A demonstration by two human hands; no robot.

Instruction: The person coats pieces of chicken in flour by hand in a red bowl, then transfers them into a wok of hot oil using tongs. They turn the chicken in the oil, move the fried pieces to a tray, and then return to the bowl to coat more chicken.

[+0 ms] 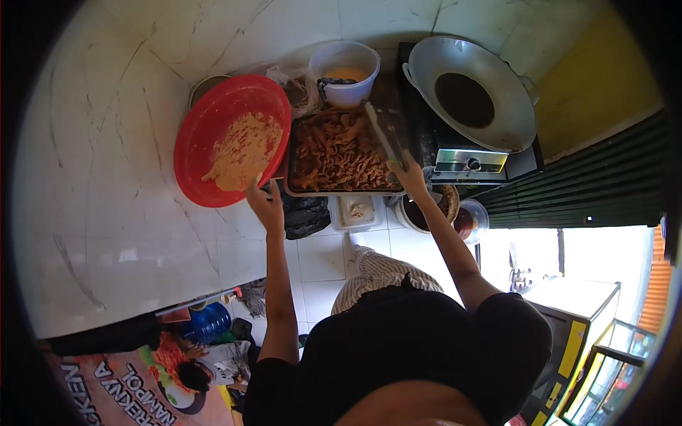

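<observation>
My left hand point(264, 204) grips the near right rim of a wide red basin point(190, 145), fingers over its edge. The basin leans to one side, with pale, crumbly flour point(245, 153) inside. My right hand point(409, 177) is closed around the lower end of metal tongs point(385, 133), whose tips point away over the right side of a tray. That dark rectangular tray point(346, 193) sits between my hands, filled with browned fried pieces point(344, 153). Behind it stands a white tub point(361, 92) holding a yellowish-orange liquid.
A large wok point(515, 117) with dark oil rests on a stove point(469, 163) at the right. Below the tray are a plastic container point(355, 221), a black bag point(305, 213) and a bucket point(414, 216). Another person point(220, 366) is at lower left, beside a blue water jug point(207, 323).
</observation>
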